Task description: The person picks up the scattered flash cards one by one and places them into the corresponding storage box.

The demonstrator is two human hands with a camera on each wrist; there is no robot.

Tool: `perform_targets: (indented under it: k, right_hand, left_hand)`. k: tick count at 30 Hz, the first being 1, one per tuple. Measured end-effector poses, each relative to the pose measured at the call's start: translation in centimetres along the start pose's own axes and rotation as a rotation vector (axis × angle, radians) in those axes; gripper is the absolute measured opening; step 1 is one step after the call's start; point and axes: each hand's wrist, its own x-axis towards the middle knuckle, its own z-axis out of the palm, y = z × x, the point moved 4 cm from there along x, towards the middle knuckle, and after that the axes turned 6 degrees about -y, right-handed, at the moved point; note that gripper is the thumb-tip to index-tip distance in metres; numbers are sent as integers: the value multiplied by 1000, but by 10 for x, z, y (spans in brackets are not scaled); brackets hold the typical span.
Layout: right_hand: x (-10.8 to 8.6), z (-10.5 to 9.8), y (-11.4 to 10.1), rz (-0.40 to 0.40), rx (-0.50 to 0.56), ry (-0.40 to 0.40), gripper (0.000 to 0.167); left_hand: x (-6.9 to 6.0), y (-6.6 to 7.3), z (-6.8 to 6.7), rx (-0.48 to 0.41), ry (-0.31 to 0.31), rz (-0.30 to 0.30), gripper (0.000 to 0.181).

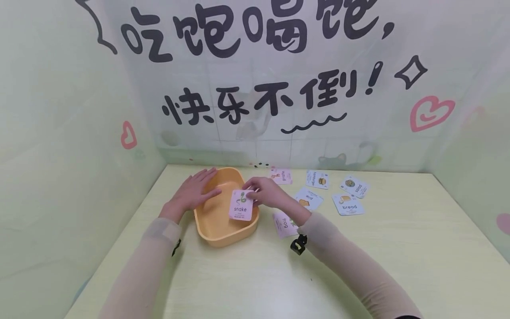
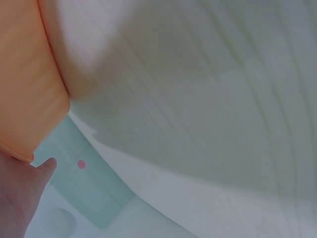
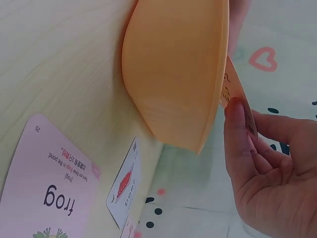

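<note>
My right hand (image 1: 266,191) pinches a pink-edged snake picture card (image 1: 238,213) between thumb and fingers. The card is tilted above the right side of an orange plastic bin (image 1: 229,242), its picture facing me. In the right wrist view the same card (image 3: 237,87) is seen nearly edge-on beside the bin's rim. My left hand (image 1: 192,192) rests on the bin's left far side, its fingers straight and the thumb reaching over the inside. Only part of that hand (image 2: 20,191) appears in the left wrist view, against the bin's rim.
Right of the bin lie a frog card (image 1: 283,225), a pie card (image 1: 312,198) and a giraffe card (image 1: 283,176). Farther right are hamburger (image 1: 317,179), salad (image 1: 357,186) and bread (image 1: 349,206) cards. A printed wall sheet (image 1: 255,146) stands behind the table (image 1: 239,283).
</note>
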Motion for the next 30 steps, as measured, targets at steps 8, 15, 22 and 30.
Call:
perform_targets:
  k: [8,15,22,30]
  right_hand:
    - [-2,2,1,18,-23,-29,30]
    - [-6,-1,2,15,27,-31,32]
    - [-12,-8,4,11,32,-28,36]
    - [-19,-19,8,-21,29,-14,33]
  left_hand:
    - [-1,1,0,-5,-6,5,80]
    - [-1,2,-1,-2,-9,5,80]
    - [0,2,-2,-9,-17,8,79]
    - [-1,2,-2,-11,-15,7,80]
